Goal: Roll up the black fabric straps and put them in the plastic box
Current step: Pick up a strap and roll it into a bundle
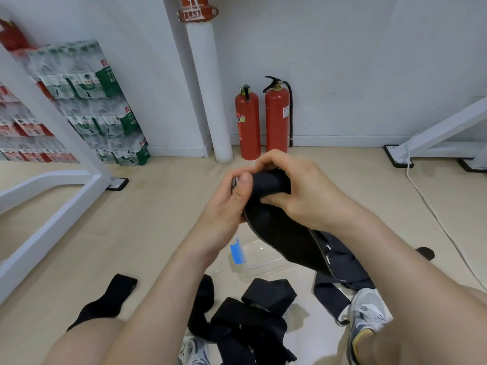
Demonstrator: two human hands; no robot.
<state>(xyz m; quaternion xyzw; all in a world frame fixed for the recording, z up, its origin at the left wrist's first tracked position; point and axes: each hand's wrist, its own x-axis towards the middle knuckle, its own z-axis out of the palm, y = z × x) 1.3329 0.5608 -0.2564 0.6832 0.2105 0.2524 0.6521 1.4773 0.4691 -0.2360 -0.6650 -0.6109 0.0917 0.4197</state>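
Both hands hold one black fabric strap up in front of me. My right hand wraps over its partly rolled end. My left hand pinches the same end from the left with thumb on top. The strap's loose tail hangs down and to the right. Below it on the floor lies the clear plastic box with a blue clip on its left side; the strap hides part of it. Several more black straps lie in a loose heap near my feet, and one lies apart at the left.
Two red fire extinguishers stand against the wall beside a white pipe. Stacked bottled-water packs sit at the left behind a white table frame. Another white frame and a white cable are at the right. My shoes flank the heap.
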